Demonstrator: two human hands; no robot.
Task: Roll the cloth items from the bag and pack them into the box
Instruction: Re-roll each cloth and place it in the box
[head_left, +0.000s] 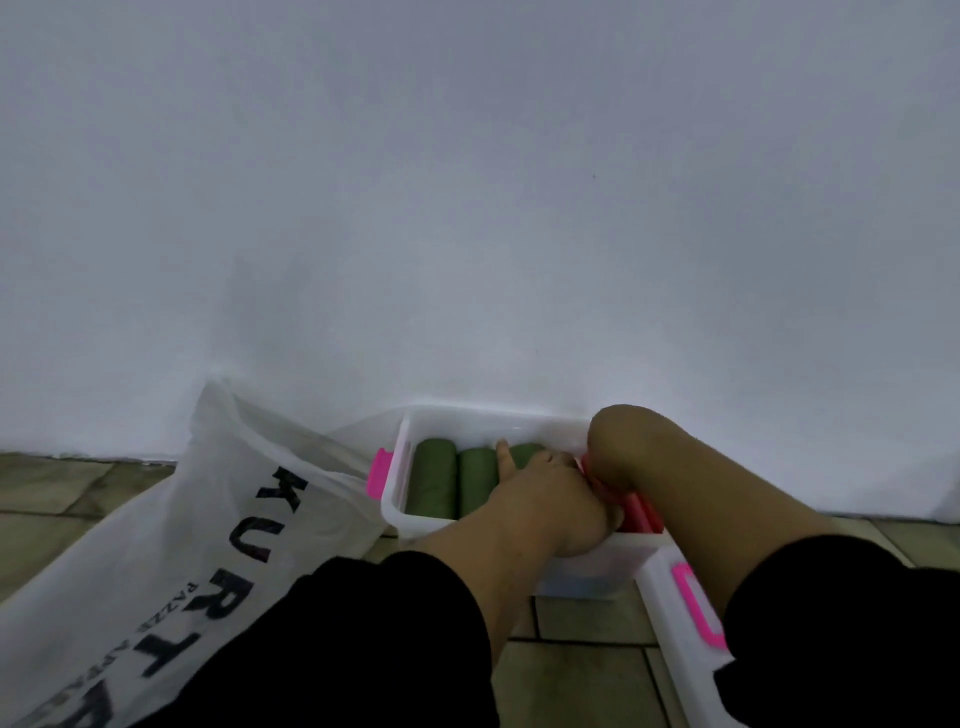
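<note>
A white plastic box (400, 512) with pink latches stands on the floor against the wall. Three green cloth rolls (434, 480) lie side by side in its left part. A red cloth roll (640, 512) sits at the box's right end. My left hand (545, 486) reaches into the box over the rolls, one finger stretched onto a green roll and the others curled toward the red roll. My right hand (605, 457) bends down at the wrist onto the red roll; its fingers are hidden behind my left hand.
A white plastic bag (208, 540) with black lettering lies slumped left of the box. The box's white lid (670, 618) with a pink latch lies on the tiled floor at the right, under my right forearm. A plain white wall rises directly behind the box.
</note>
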